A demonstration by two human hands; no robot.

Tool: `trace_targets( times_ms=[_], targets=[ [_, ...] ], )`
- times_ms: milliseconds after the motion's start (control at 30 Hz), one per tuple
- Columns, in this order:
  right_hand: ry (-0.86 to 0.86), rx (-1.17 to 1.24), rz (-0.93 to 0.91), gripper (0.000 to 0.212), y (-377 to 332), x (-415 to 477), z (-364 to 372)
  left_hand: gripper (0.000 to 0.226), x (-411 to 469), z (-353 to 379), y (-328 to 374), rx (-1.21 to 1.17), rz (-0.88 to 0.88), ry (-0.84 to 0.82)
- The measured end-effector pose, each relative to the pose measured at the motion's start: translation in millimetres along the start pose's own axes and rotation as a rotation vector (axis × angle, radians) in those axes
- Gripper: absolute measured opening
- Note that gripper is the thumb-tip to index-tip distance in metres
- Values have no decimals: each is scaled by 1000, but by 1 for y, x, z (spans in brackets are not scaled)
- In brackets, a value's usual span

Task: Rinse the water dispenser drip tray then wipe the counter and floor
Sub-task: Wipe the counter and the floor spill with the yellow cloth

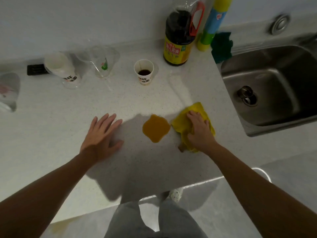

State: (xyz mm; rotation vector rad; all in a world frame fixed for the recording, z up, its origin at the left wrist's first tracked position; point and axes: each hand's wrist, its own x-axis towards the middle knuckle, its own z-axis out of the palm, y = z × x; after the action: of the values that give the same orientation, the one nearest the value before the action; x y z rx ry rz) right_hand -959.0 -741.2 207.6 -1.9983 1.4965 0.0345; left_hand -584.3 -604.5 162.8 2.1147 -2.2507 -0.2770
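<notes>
Far left on the counter [51,131] lies a clear plastic bag [8,91], its print too blurred to read. Next comes a dark flat block [36,69] by the wall, then a tipped stack of white paper cups [62,69] in a plastic sleeve with bold black Chinese characters I can't make out. Beside it sits an empty clear plastic wrapper [103,61] with a green mark.

The left hand [101,134] rests flat on the counter, fingers spread, holding nothing. Behind it stands an upright paper cup [143,71] with dark liquid, printed like the stack. An orange-brown puddle [155,128] lies between the hands. The soy sauce bottle [179,37] has a yellow label with red Chinese lettering, unreadable from here.

The right hand [199,130] presses down on a yellow cloth [197,109], just beside the puddle. A yellow and blue roll [212,23] and a green rag [221,46] stand near the steel sink [267,78].
</notes>
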Motion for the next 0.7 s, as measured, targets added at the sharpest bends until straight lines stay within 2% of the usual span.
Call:
trace_targets(
  times_ms=[67,133,233,333,467,600,700],
  targets=[
    [156,1,8,56,-9,16,-1,86,0,-1,1,11,-9,-11],
    [205,-146,-34,53,-17,31,2,87,-1,-2,1,5,-13,-12],
    [152,-394,-193,69,-18,53,2,87,-1,-2,1,-9,-6,1],
    [103,-644,-331,69,-14,65,0,87,1,-2,2,-1,-10,6],
    [-7,-662,-358,72,-29,66,6,86,-1,-2,1,-17,13,41],
    [-137,-748,-606,71,-24,46,11,84,-4,-1,1,-9,35,59],
    [-188,-723,-685,70,-10,25,8,84,-6,0,1,1,30,57]
  ],
)
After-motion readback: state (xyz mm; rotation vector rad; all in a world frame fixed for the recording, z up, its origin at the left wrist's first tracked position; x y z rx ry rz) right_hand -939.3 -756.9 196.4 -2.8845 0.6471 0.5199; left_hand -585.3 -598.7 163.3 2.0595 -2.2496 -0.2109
